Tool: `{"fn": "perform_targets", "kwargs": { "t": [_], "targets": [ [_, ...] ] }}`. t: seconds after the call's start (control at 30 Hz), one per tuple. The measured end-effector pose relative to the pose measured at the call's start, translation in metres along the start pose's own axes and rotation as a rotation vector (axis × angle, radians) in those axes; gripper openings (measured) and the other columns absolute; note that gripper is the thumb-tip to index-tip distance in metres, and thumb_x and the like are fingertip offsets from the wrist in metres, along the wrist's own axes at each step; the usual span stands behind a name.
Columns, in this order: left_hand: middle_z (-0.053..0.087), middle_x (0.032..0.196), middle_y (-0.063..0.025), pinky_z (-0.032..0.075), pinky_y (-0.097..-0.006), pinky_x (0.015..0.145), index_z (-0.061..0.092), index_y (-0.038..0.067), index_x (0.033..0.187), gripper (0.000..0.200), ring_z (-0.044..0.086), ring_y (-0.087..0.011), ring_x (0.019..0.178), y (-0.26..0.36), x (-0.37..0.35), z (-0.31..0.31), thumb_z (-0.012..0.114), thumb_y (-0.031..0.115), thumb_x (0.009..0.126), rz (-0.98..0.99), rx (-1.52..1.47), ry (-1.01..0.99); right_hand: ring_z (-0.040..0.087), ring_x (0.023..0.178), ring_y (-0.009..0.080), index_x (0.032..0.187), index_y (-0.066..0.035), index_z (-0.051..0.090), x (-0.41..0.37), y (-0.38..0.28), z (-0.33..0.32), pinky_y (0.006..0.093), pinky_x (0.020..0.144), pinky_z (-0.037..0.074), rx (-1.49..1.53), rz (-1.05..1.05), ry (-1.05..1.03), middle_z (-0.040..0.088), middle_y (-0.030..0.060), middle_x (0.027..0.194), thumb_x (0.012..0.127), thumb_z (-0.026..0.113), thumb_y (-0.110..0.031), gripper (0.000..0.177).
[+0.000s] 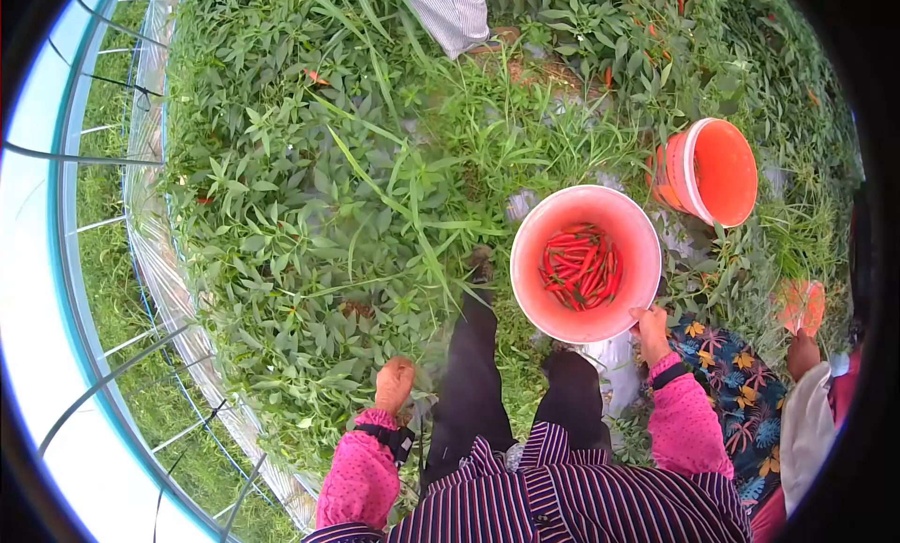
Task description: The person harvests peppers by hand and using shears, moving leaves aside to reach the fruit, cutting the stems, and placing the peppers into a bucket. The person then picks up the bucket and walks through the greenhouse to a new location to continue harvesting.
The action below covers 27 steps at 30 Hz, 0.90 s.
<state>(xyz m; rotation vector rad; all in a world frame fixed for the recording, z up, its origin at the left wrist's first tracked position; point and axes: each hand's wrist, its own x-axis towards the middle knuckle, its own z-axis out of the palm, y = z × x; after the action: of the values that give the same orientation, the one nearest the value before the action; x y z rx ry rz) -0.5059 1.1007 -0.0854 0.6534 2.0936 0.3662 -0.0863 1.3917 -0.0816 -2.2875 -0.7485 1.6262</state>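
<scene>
My right hand (650,329) grips the rim of a pinkish-white bucket (531,281) at its lower right edge. Inside the bucket lies a heap of red chili peppers (582,267). My left hand (395,384) is closed in a loose fist beside my left leg, over the pepper plants, with nothing visible sticking out of it. Its fingertips are turned away from view. Both arms wear pink dotted sleeves with dark bands at the wrists.
An orange bucket (675,168) stands tilted among the plants on the right. Another person's striped trouser leg (452,16) is ahead. At lower right, a co-worker's hand (803,354) is near an orange object (800,306). A plastic-covered frame (141,159) curves along the left.
</scene>
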Motion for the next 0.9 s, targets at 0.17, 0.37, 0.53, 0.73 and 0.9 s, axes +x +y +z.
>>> {"fn": "perform_targets", "kwargs": {
  "t": [0.17, 0.37, 0.53, 0.73, 0.9],
  "targets": [
    [0.049, 0.108, -0.0109, 0.041, -0.0476, 0.081, 0.052, 0.007, 0.104, 0.031, 0.046, -0.0315, 0.104, 0.069, 0.104, -0.105, 0.057, 0.021, 0.077, 0.094, 0.572, 0.152, 0.061, 0.081, 0.0184, 0.1, -0.001, 0.055, 0.009, -0.058, 0.056, 0.0346, 0.07, 0.051, -0.082, 0.022, -0.03, 0.062, 0.0069, 0.091, 0.074, 0.057, -0.014, 0.03],
    [0.035, 0.136, -0.0132, 0.024, -0.0495, 0.104, 0.035, 0.002, 0.13, 0.064, 0.021, -0.0306, 0.133, 0.094, 0.232, -0.188, 0.06, 0.027, 0.076, 0.148, 0.892, 0.254, 0.059, 0.083, 0.0166, 0.1, -0.002, 0.055, 0.022, -0.144, 0.146, 0.0329, 0.077, 0.048, -0.151, -0.057, -0.087, 0.061, 0.0052, 0.091, 0.076, 0.056, -0.019, 0.03],
    [0.029, 0.142, -0.0136, 0.026, -0.0471, 0.105, 0.026, 0.001, 0.136, 0.078, 0.021, -0.0289, 0.134, 0.089, 0.319, -0.214, 0.061, 0.036, 0.076, 0.013, 1.012, 0.155, 0.059, 0.085, 0.0186, 0.104, -0.001, 0.055, 0.067, -0.205, 0.23, 0.0326, 0.08, 0.048, -0.184, -0.132, -0.144, 0.061, 0.0075, 0.095, 0.077, 0.056, -0.016, 0.031],
    [0.037, 0.136, -0.0163, 0.038, -0.0442, 0.096, 0.022, 0.009, 0.139, 0.085, 0.043, -0.0327, 0.12, 0.048, 0.342, -0.203, 0.065, 0.04, 0.072, -0.249, 0.788, -0.249, 0.059, 0.09, 0.0175, 0.106, -0.001, 0.053, 0.116, -0.245, 0.332, 0.0333, 0.086, 0.046, -0.181, -0.207, -0.215, 0.061, 0.0064, 0.099, 0.079, 0.055, -0.018, 0.032],
    [0.058, 0.109, -0.0143, 0.038, -0.0532, 0.088, 0.043, 0.011, 0.12, 0.042, 0.055, -0.0303, 0.104, -0.032, 0.282, -0.165, 0.053, 0.025, 0.082, -0.179, 0.853, -0.473, 0.057, 0.094, 0.018, 0.112, -0.003, 0.048, 0.162, -0.237, 0.394, 0.0331, 0.086, 0.045, -0.301, -0.142, -0.269, 0.058, 0.0075, 0.105, 0.082, 0.053, -0.02, 0.035]
  ]
}}
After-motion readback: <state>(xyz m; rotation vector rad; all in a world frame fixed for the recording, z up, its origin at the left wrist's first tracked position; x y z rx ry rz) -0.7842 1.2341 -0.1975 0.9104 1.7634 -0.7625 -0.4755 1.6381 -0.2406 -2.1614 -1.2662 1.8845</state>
